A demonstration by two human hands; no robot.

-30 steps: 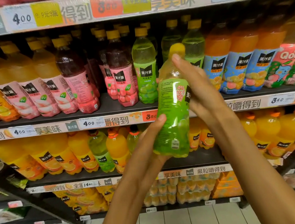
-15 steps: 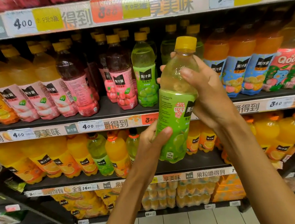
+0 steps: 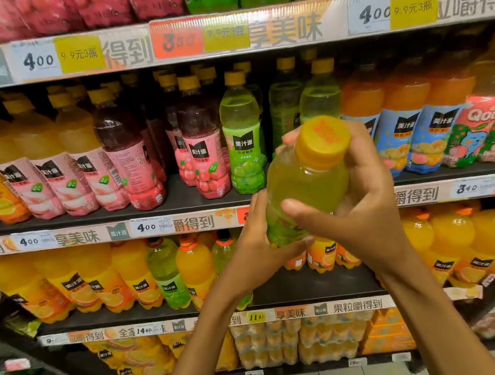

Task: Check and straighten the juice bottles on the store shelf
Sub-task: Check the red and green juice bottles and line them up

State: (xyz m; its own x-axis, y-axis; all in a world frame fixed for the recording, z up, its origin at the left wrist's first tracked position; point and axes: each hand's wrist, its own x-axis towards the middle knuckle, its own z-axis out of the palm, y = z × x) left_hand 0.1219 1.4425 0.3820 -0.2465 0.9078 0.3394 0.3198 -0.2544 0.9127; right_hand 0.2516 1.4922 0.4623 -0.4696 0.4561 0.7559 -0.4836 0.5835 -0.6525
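So, head view only: green juice bottle off the shelf, held in front of the middle shelf's front edge, tipped with its yellow cap toward the camera. Right hand wrapped around the upper body, left hand cupping the base. Looks like mid-check. Still left, probably: putting it back in the green row label forward, plus straightening a few turned pink bottles further left.

held bottle before shelf | left hand below | right hand right
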